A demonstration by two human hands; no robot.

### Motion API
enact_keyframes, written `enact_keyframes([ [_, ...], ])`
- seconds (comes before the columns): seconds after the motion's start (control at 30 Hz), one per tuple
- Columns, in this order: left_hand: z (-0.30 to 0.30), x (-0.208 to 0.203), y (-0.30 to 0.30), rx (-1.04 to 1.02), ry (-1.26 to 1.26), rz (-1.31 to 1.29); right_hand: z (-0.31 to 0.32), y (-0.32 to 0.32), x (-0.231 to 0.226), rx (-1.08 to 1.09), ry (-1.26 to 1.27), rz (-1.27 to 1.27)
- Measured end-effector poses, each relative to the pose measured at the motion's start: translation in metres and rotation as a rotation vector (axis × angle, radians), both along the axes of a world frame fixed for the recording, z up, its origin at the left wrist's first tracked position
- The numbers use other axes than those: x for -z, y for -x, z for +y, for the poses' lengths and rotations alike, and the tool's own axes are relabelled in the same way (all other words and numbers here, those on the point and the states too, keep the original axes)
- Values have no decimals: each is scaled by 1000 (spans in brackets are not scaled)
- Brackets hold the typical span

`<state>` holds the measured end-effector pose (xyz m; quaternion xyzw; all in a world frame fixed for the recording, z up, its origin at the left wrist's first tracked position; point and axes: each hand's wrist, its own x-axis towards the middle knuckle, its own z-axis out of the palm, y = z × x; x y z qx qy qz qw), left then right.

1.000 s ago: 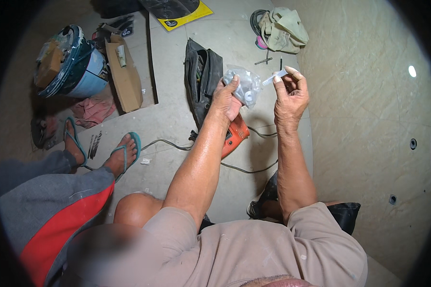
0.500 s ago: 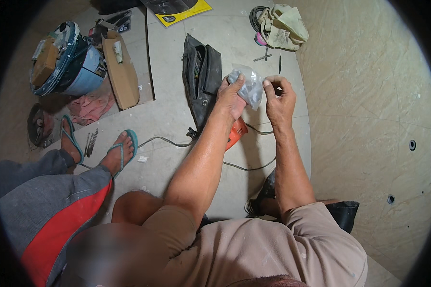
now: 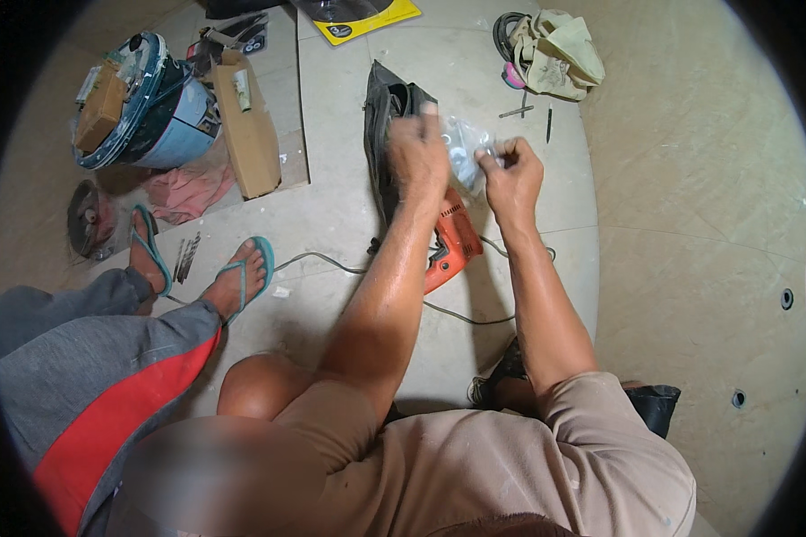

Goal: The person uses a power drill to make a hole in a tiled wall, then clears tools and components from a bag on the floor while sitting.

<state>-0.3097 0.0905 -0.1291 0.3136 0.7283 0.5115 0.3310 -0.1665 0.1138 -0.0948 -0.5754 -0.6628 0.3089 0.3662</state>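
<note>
A clear plastic bag with small grey and white pieces inside hangs between my hands; I cannot make out what the pieces are. My right hand pinches its right side between thumb and fingers. My left hand is beside the bag's left edge, over the black pouch. Motion smears its fingers, so whether they touch the bag is unclear. Below the bag an orange power drill lies on the floor, partly hidden by my left forearm.
Another person's feet in teal flip-flops stand at left, near several drill bits. Behind them are a cluttered bucket and a cardboard box. A canvas bag lies far right by the wall. A cable crosses the floor.
My left hand has turned and shifted off the bag's left side, its fingers now blurred. The bag hangs lower beside my right hand, and more of the drill shows.
</note>
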Motion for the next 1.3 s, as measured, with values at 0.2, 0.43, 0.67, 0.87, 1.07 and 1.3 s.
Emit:
enact_keyframes([
  [0.2, -13, 32, 52, -202, 250, 366, 38, 85, 29, 116, -81, 147],
  [0.43, -19, 56, 59, -430, -56, 413, 19, 121, 76, -325, -37, -691],
  [0.67, -13, 82, 44, -89, -61, 353, 59, -4, 126, 180, -291, -433],
  [0.87, -25, 133, 24, -52, -97, 409, 101, -62, 178, -22, -102, -429],
  [1.07, -22, 149, 13, -84, -19, 594, 244, -123, 175, 527, -64, -467],
  [1.3, -15, 153, 13, -114, -48, 650, 287, -123, 155, 345, 525, -627],
])
